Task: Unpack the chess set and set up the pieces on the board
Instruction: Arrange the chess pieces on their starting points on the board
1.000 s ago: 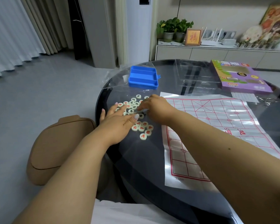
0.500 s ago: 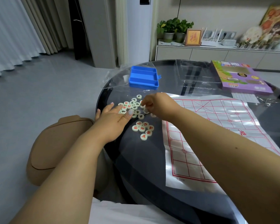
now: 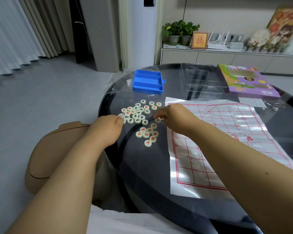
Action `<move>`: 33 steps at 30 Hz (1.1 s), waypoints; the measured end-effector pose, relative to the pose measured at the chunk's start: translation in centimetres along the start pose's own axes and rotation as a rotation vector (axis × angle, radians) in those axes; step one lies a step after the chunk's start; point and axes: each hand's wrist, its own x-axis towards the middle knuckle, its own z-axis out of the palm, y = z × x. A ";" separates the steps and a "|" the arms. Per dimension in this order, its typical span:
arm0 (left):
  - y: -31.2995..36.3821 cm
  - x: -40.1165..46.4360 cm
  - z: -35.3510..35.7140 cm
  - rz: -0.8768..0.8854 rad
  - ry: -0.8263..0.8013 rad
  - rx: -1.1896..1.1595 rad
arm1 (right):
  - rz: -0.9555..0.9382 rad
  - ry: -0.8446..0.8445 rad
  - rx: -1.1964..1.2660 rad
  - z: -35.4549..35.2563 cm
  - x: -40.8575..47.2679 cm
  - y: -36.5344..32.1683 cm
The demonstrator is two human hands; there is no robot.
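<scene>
Both hands work at the loose pieces: left hand (image 3: 108,127) curled, contents unclear; right hand (image 3: 172,118) pinching one red-marked piece (image 3: 158,120). Paper board (image 3: 227,142) lies unfolded on the tabletop (image 3: 142,174), bare; blue tray (image 3: 147,81) emptied; pieces (image 3: 139,114) remain unplaced.

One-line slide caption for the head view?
Both hands sort loose chess pieces beside the empty board.
</scene>
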 end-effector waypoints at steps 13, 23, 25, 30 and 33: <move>-0.6 1.9 -0.6 0.120 0.039 -0.183 | -0.001 0.042 0.082 0.2 -0.7 -0.9; -1.9 5.8 0.8 0.282 -0.197 -0.115 | 0.018 0.094 0.195 0.2 -0.2 -0.8; -1.6 6.0 0.9 0.303 -0.214 -0.123 | 0.004 0.101 0.213 0.4 -0.1 -1.0; -2.5 7.1 0.4 0.279 -0.200 -0.124 | -0.026 0.088 0.234 0.9 0.0 -1.5; -4.1 7.4 -0.1 0.245 -0.192 -0.153 | -0.047 0.064 0.261 1.2 -0.1 -1.8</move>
